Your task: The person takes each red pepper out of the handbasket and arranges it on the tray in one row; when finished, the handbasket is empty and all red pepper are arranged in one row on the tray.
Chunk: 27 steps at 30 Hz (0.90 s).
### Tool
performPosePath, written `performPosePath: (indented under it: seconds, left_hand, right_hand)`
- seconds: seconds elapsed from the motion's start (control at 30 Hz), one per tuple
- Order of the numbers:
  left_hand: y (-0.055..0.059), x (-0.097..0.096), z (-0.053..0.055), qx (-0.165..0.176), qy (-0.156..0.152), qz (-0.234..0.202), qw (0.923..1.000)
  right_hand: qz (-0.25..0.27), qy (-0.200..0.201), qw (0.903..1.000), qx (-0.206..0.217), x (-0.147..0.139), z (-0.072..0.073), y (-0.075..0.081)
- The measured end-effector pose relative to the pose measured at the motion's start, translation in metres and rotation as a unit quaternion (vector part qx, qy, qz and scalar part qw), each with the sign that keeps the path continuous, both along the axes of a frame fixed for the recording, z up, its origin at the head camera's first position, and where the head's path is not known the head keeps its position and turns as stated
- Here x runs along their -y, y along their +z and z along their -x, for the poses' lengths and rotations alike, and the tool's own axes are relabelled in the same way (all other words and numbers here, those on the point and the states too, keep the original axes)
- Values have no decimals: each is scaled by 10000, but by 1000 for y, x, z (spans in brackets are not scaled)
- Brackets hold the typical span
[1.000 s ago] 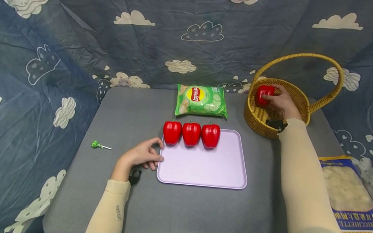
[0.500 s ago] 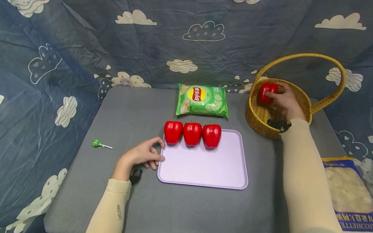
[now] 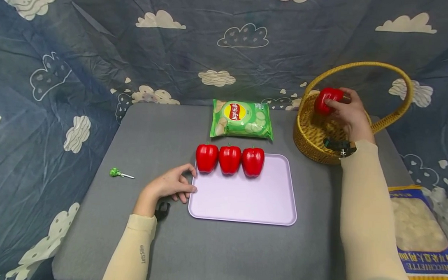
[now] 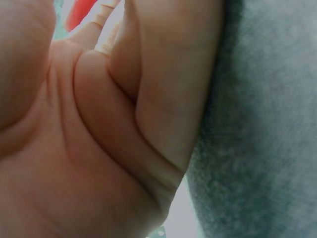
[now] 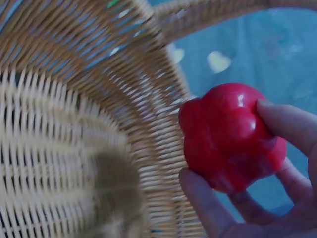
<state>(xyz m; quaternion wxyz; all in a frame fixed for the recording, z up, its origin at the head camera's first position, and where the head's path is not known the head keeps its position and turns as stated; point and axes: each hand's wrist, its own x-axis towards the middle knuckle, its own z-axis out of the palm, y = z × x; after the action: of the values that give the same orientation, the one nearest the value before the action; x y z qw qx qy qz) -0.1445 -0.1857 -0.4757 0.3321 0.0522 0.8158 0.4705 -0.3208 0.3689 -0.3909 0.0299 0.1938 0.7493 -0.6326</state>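
Observation:
My right hand point(image 3: 352, 113) grips a glossy red bell pepper point(image 3: 328, 101) between thumb and fingers, up at the back of the wicker basket point(image 3: 302, 138). In the right wrist view, the lobed end of this bell pepper point(image 5: 230, 139) faces the camera, beside the woven wall. Three more red bell peppers point(image 3: 230, 161) stand in a row along the far left part of a lilac tray point(image 3: 244, 202). My left hand point(image 3: 170, 183) rests at the tray's left rim, its thumb and index fingertips touching the edge apart from each other and the other fingers loosely bent.
Behind the tray lies a green chip bag point(image 3: 242, 120). A green-wrapped lollipop point(image 3: 120, 173) is at the left of the grey table point(image 3: 212, 251). The basket's tall handle point(image 3: 360, 64) arches over it. A blue and yellow pasta bag point(image 3: 422, 233) lies at the right edge.
My right hand has lifted the bell pepper from inside the basket, up and to the right, tilting it. My left hand and the three bell peppers on the tray stay put.

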Motion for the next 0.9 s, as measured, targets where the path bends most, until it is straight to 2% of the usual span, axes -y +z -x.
performPosePath:
  seconds: [0.2,0.4,0.63,0.73,0.9]
  left_hand:
    - [-1,0,-2,-59,-31,-47,10000]
    - [-1,0,-1,-79,-51,-90,9999]
    - [1,0,-1,-91,-58,-68,9999]
    - [2,0,-2,-99,-60,-61,9999]
    - [1,-1,-2,-107,-85,-61,9999]
  right_hand:
    - [275,-167,9990,-298,10,-15,17]
    - [452,-233,9972,-556,26,-39,35]
    - [484,-344,9941,-912,47,-70,42]
    - [355,-228,9941,-997,55,-81,41]
    - [-86,360,9929,-1132,65,-100,34]
